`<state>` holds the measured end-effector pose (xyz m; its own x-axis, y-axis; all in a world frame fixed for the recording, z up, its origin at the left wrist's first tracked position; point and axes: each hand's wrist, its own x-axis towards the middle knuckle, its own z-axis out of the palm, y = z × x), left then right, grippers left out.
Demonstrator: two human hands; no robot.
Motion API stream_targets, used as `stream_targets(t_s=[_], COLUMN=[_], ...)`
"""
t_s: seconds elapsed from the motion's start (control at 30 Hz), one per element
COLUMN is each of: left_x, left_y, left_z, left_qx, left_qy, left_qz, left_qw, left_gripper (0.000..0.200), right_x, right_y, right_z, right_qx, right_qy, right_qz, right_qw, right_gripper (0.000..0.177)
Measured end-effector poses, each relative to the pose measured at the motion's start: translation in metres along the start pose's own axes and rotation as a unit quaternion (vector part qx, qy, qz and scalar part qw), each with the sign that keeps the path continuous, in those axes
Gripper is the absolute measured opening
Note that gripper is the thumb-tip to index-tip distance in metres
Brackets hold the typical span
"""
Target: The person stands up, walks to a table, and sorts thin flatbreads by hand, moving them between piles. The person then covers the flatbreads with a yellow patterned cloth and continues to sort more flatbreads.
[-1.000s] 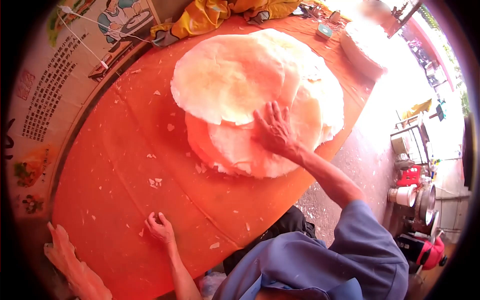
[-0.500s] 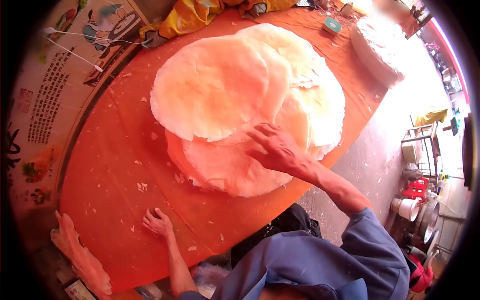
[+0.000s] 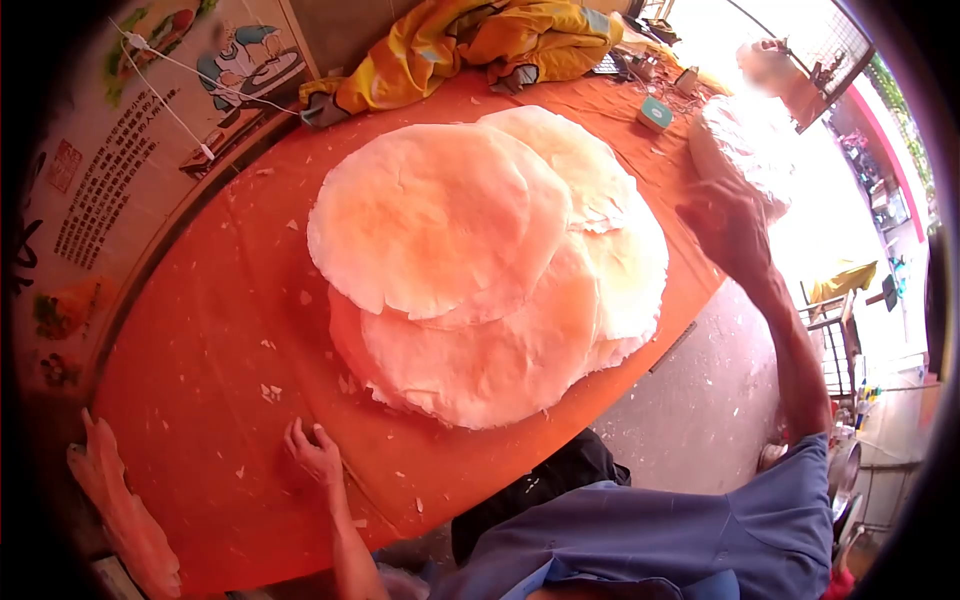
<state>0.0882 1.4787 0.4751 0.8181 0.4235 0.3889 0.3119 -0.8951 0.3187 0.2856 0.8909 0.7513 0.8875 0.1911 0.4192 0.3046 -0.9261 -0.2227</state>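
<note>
A broad desk point(image 3: 240, 330) under bright orange-red cloth fills most of our view, sloping away from the blue short-sleeved shirt point(image 3: 660, 540) nearest us. Closest on the cloth is our left hand point(image 3: 318, 455), its grip slack and empty, fingers loosely bent and thumb standing off; small pale flakes point(image 3: 270, 392) lie just beside it, and a long, ragged, pinkish strip point(image 3: 125, 510) stands at the desk's left edge.

Farther in, on the middle of the desk, sits the stack of thin, round, cream-pink sheets point(image 3: 480, 360), overlapping unevenly, with the top sheet point(image 3: 420, 220) set toward the left.

What has just changed is our right hand point(image 3: 725, 225): it was over the stack, and now it is out past the far right side of it, so neither hand touches the sheets. It is blurred, and we cannot tell whether its grip is spread or pressed together, nor whether it meets the white, rounded bundle point(image 3: 720, 140) behind it.

Beyond lie a green box point(image 3: 655, 114) and a crumpled yellow cloth point(image 3: 430, 45).
</note>
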Motion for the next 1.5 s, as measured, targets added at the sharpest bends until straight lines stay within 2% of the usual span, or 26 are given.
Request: stream_targets(t_s=[0.07, 0.13, 0.17, 0.23, 0.3, 0.37, 0.43, 0.5, 0.53, 0.57, 0.63, 0.67, 0.7, 0.77, 0.83, 0.93, 1.03, 1.1, 1.17, 1.23, 1.3, 1.33, 1.4, 1.43, 1.47, 1.5], left_x=[0.011, 0.018, 0.023, 0.029, 0.031, 0.032, 0.033, 0.034, 0.033, 0.032, 0.034, 0.036, 0.037, 0.036, 0.034, 0.033, 0.028, 0.032, 0.037, 0.038, 0.04, 0.037, 0.034, 0.034, 0.034, 0.033], left_y=[0.025, 0.045, 0.055, 0.07, 0.067, 0.067, 0.07, 0.069, 0.064, 0.062, 0.063, 0.066, 0.068, 0.066, 0.063, 0.058, 0.053, 0.062, 0.069, 0.072, 0.068, 0.065, 0.063, 0.063, 0.064, 0.062], left_z=[0.016, 0.03, 0.035, 0.042, 0.056, 0.059, 0.06, 0.064, 0.067, 0.067, 0.067, 0.066, 0.065, 0.066, 0.067, 0.066, 0.069, 0.064, 0.064, 0.064, 0.067, 0.065, 0.062, 0.063, 0.065, 0.066], left_qx=[-0.012, -0.043, -0.039, -0.032, 0.002, 0.143, 0.152, 0.166, 0.166, 0.171, 0.177, 0.18, 0.183, 0.177, 0.183, 0.18, 0.161, 0.165, 0.151, 0.184, 0.179, 0.18, 0.181, 0.173, 0.164, 0.161], left_qy=[-0.006, 0.003, 0.002, 0.024, 0.051, 0.034, 0.036, 0.035, 0.037, 0.034, 0.03, 0.016, 0.014, 0.019, 0.015, 0.007, 0.012, -0.001, 0.001, -0.007, -0.003, -0.009, -0.018, -0.015, -0.01, -0.007], left_qz=[-0.028, -0.072, -0.072, -0.194, -0.176, -0.151, -0.145, -0.125, -0.114, -0.119, -0.11, -0.122, -0.127, -0.122, -0.131, -0.133, -0.145, -0.154, -0.164, -0.161, -0.159, -0.163, -0.166, -0.168, -0.172, -0.174], left_qw=[1.0, 0.996, 0.997, 0.98, 0.983, 0.978, 0.977, 0.978, 0.979, 0.977, 0.978, 0.976, 0.975, 0.976, 0.974, 0.975, 0.976, 0.974, 0.975, 0.97, 0.971, 0.97, 0.969, 0.97, 0.971, 0.971], left_gripper=[0.035, 0.036, 0.036, 0.036, 0.033, 0.031, 0.03, 0.031, 0.03, 0.03, 0.029, 0.029, 0.029, 0.029, 0.028, 0.028, 0.029, 0.029, 0.029, 0.03, 0.03, 0.031, 0.031, 0.032, 0.032, 0.032], right_x=[0.041, 0.088, 0.113, 0.155, 0.201, 0.237, 0.267, 0.295, 0.305, 0.314, 0.327, 0.329, 0.339, 0.359, 0.368, 0.374, 0.38, 0.387, 0.393, 0.401, 0.401, 0.415, 0.443, 0.451, 0.462, 0.474], right_y=[0.012, 0.065, 0.087, 0.11, 0.136, 0.153, 0.163, 0.174, 0.176, 0.185, 0.186, 0.178, 0.174, 0.15, 0.145, 0.138, 0.164, 0.176, 0.194, 0.194, 0.155, 0.162, 0.18, 0.194, 0.219, 0.238], right_z=[0.01, 0.047, 0.068, 0.099, 0.132, 0.169, 0.212, 0.258, 0.287, 0.317, 0.363, 0.383, 0.396, 0.401, 0.427, 0.453, 0.466, 0.462, 0.446, 0.431, 0.377, 0.367, 0.346, 0.339, 0.339, 0.335], right_qx=[-0.009, 0.0, -0.001, 0.004, 0.024, 0.055, 0.089, 0.202, 0.267, 0.269, 0.437, 0.474, 0.473, 0.245, 0.157, -0.032, -0.008, 0.027, 0.044, 0.06, 0.008, -0.03, -0.103, -0.144, -0.13, -0.177], right_qy=[-0.014, -0.042, -0.063, -0.061, -0.101, -0.108, -0.117, -0.198, -0.183, -0.19, -0.222, -0.173, -0.179, -0.238, -0.174, -0.085, -0.083, -0.035, -0.038, -0.066, 0.06, 0.132, 0.178, 0.182, 0.162, 0.056], right_qz=[-0.018, -0.054, -0.025, -0.028, -0.029, -0.023, -0.018, 0.126, 0.152, 0.15, 0.252, 0.244, 0.242, 0.147, 0.078, 0.119, 0.176, 0.168, 0.003, -0.009, 0.006, -0.031, -0.018, 0.0, -0.005, 0.03], right_qw=[1.0, 0.998, 0.998, 0.998, 0.994, 0.992, 0.989, 0.951, 0.934, 0.932, 0.835, 0.828, 0.828, 0.928, 0.969, 0.989, 0.981, 0.985, 0.998, 0.996, 0.998, 0.99, 0.978, 0.973, 0.978, 0.982], right_gripper=[0.022, 0.028, 0.032, 0.032, 0.032, 0.032, 0.031, 0.032, 0.033, 0.033, 0.034, 0.036, 0.036, 0.035, 0.046, 0.058, 0.052, 0.047, 0.04, 0.035, 0.037, 0.044, 0.053, 0.055, 0.041, 0.03])
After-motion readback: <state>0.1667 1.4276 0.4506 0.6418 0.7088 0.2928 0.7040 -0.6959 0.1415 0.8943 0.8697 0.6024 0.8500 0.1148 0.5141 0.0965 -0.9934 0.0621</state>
